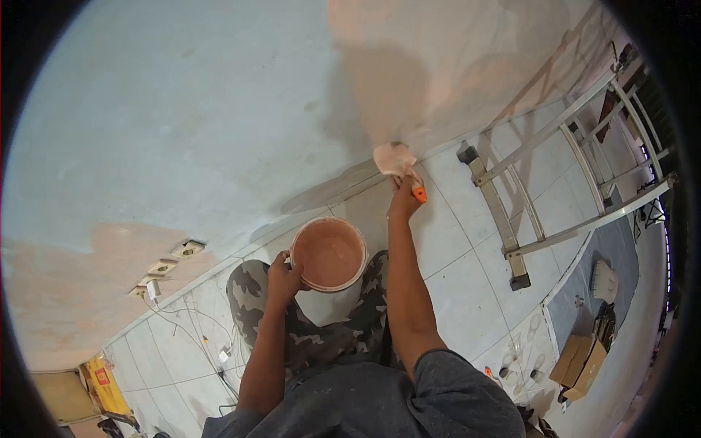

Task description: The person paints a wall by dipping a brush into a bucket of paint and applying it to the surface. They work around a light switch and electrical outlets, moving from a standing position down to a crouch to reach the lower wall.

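My left hand (285, 276) grips the left rim of a round bucket (293, 252) with peach-brown paint (331, 253) inside. The bucket sits between my knees, in front of camouflage trousers (255, 293). A wide paintbrush (395, 158) is in my right hand (404, 198), its orange handle end showing beside the fingers. Pale pink paint covers the brush head, which meets the foot of the wall (219, 102). Above it runs a peach-painted band (387, 87), while the wall to the left is pale blue-grey.
An aluminium ladder (504, 212) stands on the tiles to the right. Power sockets (162, 268) with a plugged-in white charger and cables are low on the left wall. A cardboard box (578, 365) and a grey sheet (595, 266) lie at the lower right.
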The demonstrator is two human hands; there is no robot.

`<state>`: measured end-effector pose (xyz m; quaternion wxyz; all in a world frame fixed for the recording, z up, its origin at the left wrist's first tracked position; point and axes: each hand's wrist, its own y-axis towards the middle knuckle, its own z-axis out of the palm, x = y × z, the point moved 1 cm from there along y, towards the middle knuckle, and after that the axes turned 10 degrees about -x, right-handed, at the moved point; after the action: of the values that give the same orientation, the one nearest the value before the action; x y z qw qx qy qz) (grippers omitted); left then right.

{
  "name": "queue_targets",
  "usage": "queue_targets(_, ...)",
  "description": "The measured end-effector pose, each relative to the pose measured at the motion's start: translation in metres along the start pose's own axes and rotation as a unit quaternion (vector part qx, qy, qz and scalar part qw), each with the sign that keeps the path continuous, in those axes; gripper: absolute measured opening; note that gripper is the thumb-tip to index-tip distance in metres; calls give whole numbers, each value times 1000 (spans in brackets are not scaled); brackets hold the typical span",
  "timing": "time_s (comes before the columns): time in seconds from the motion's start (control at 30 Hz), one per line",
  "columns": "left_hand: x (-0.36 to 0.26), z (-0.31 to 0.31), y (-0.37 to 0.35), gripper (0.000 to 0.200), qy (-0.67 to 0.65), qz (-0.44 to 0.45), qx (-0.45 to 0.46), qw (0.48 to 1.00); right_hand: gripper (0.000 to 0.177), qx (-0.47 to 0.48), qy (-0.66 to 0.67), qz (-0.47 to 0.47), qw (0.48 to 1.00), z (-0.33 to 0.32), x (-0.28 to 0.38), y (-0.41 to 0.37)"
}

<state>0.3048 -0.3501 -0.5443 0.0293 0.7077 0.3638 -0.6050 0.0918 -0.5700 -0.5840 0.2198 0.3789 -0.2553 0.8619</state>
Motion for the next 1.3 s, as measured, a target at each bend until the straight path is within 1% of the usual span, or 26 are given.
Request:
queue_targets(0.07, 6, -1, 0, 42, 6, 12, -9, 1000, 25, -2, -16, 0, 1000, 5, -1, 1)
queue_targets(0.1, 6, -2, 0, 42, 7, 10, -11, 1000, 25, 4, -13, -15, 1000, 23, 8, 1)
queue_targets(0.13, 6, -3, 0, 42, 8, 12, -8, 1000, 24, 11, -10, -31, 999, 42, 22, -1)
queue_targets(0.2, 7, -2, -1, 41, 9, 8, -7, 1000, 25, 50, -44, -85, 994, 83, 67, -15)
queue_targets(0.27, 5, -1, -1, 42, -11, 17, -3, 1000, 30, 99, 57, -158, 981, 115, 110, -20)
queue_targets(0.33, -2, 1, -3, 42, -3, 6, -6, 1000, 32, 161, 106, -159, 968, 136, 157, -26)
queue_targets(0.37, -3, 1, -5, 42, 6, 0, -6, 1000, 32, 160, 103, -155, 969, 139, 166, -23)
queue_targets(0.43, 6, -1, 0, 42, 14, 5, -3, 1000, 34, 223, 143, -160, 951, 143, 177, -14)
queue_targets(0.47, 8, -2, 2, 42, 19, 13, 1, 1000, 34, 222, 144, -159, 951, 137, 170, -4)
queue_targets(0.53, 3, -1, 0, 42, 24, 14, -2, 1000, 35, 204, 148, -109, 962, 112, 128, 21)
queue_targets(0.6, 2, 0, -3, 42, 29, 10, -2, 1000, 36, 123, 95, -18, 988, 76, 82, 24)
queue_targets(0.67, 2, 0, -1, 42, 19, 0, -9, 1000, 33, 137, 68, -31, 988, 26, 32, 39)
queue_targets(0.7, 1, 0, -3, 42, 23, -2, -7, 1000, 33, 132, 67, -31, 989, 13, 30, 31)
queue_targets(0.77, -5, 0, -5, 42, 52, -2, -11, 999, 30, 9, 21, 14, 1000, -11, 24, 21)
queue_targets(0.9, 1, -2, -2, 42, 35, -8, 0, 999, 27, -31, 5, -4, 1000, -32, 3, 32)
queue_targets(0.97, -1, -1, -2, 42, 42, -8, -5, 999, 19, -42, -81, -71, 993, -24, -8, 42)
queue_targets(1.1, 5, 0, 3, 42, 36, 1, -7, 999, 16, -19, -84, -38, 996, 27, 12, 40)
queue_targets(1.17, 4, 0, 0, 41, 34, 5, -5, 999, 18, 47, -29, -53, 997, 46, 29, 40)
queue_targets(1.3, 3, 2, 0, 41, 49, 0, 7, 999, 27, 142, 79, -90, 983, 89, 123, 13)
